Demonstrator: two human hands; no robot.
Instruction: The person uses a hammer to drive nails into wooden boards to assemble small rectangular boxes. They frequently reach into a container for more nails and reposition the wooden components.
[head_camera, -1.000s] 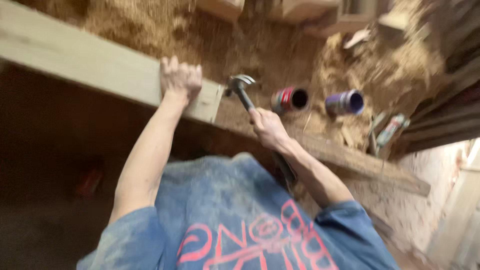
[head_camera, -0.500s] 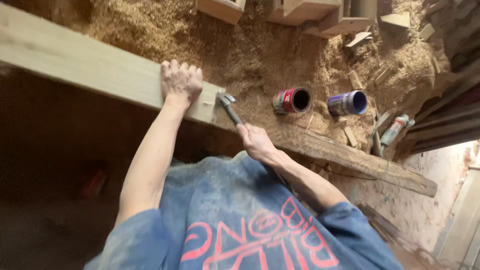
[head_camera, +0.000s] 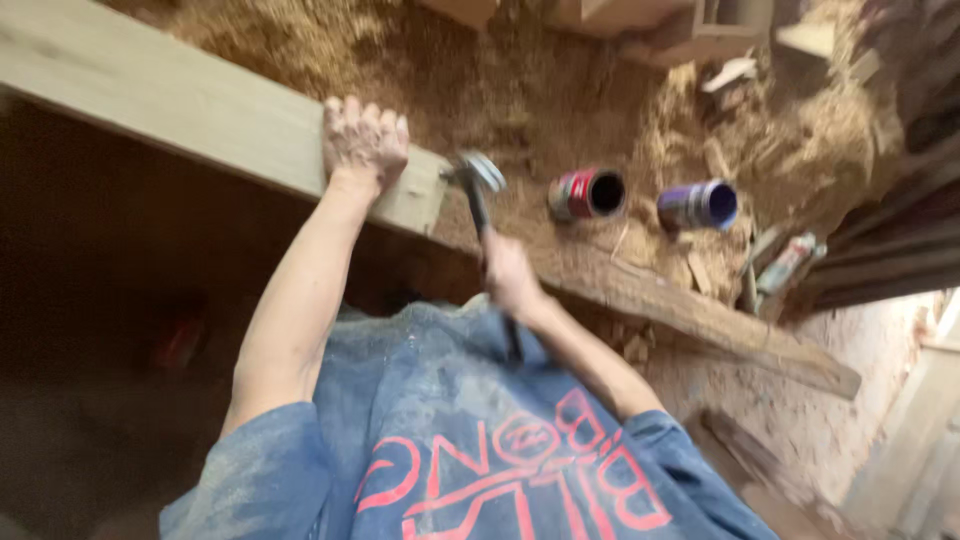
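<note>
My left hand (head_camera: 363, 140) grips the top edge of a pale wooden plank (head_camera: 180, 100) near its right end. My right hand (head_camera: 508, 275) is closed around the handle of a hammer (head_camera: 478, 185). The hammer's metal head sits just right of the plank's end, close to it, raised above a darker, rougher beam (head_camera: 700, 320). The picture is blurred, so I cannot tell whether the head touches the wood. My blue shirt with red lettering fills the bottom of the view.
Sawdust and wood chips cover the ground beyond the plank. A red can (head_camera: 585, 193) and a purple can (head_camera: 700, 204) lie on their sides there. Wood offcuts and frames sit at the top right. A dark hollow lies under the plank at left.
The hammer swung down towards the plank's end half a second ago and now stands a little higher and to the right. My left hand has stayed on the plank.
</note>
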